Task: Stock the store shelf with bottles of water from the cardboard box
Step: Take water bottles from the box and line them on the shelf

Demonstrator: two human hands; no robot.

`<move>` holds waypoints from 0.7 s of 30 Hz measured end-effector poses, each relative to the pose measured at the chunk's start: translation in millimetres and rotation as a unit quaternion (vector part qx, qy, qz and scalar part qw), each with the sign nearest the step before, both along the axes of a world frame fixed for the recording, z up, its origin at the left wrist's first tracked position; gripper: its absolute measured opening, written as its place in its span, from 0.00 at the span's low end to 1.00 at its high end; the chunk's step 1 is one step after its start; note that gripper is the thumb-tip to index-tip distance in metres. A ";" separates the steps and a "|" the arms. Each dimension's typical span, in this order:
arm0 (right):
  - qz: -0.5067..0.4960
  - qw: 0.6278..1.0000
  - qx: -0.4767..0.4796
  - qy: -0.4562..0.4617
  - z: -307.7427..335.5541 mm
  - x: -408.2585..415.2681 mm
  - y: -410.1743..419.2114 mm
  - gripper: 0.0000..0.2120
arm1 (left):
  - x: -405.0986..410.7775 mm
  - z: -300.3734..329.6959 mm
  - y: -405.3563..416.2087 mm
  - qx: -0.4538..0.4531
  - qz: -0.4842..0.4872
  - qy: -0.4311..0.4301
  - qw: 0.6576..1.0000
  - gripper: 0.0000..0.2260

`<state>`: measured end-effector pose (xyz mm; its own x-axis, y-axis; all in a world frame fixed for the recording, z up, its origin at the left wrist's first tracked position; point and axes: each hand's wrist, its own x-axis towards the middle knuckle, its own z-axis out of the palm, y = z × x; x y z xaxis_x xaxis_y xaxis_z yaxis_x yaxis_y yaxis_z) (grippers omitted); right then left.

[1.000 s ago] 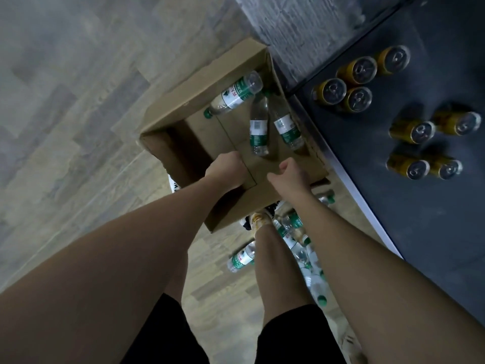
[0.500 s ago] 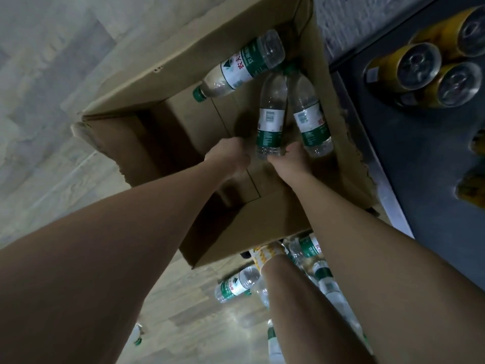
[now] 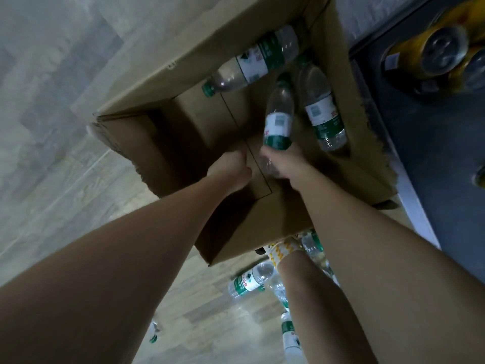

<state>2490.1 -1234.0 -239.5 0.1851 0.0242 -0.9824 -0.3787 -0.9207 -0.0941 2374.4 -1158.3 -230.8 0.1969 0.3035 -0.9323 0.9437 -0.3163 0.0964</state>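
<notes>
Floor (image 3: pixel 52 153): pale grey wood-look planks laid in a staggered pattern, extending left of and below the hands. Lighting: dim, with soft sheen on the planks. A dark shelf surface (image 3: pixel 433 166) with a pale front edge lies to the right.

The base of the water bottle (image 3: pixel 278 119) is hidden inside the right hand (image 3: pixel 286 166), whose fingers cannot be made out past the motion blur. The left hand (image 3: pixel 231 169), just beside it, shows only its back; whether its fingers hold anything cannot be told. Beyond the right hand, the yellow cans (image 3: pixel 435 52) on the dark shelf (image 3: pixel 433 153) are smeared and cut by the right edge. The far corner of the cardboard box (image 3: pixel 262 227) runs off the top edge.
</notes>
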 end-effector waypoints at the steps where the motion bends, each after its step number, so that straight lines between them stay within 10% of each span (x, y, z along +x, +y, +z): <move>1: -0.008 1.000 -0.009 0.005 18.3 0.6 -2.7 0.26 | -2.0 14.8 -0.9 -0.006 0.005 0.005 1.000 0.11; 21: 0.118 0.980 0.022 -0.156 492.3 11.3 81.9 0.37 | 15.5 469.8 132.9 0.001 -0.177 -0.134 0.975 0.12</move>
<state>2501.4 -1152.1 252.9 0.4613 0.1438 -0.8755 -0.1022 -0.9716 -0.2134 2389.9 -1025.5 239.1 0.5256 0.1740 -0.8327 0.7161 -0.6189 0.3227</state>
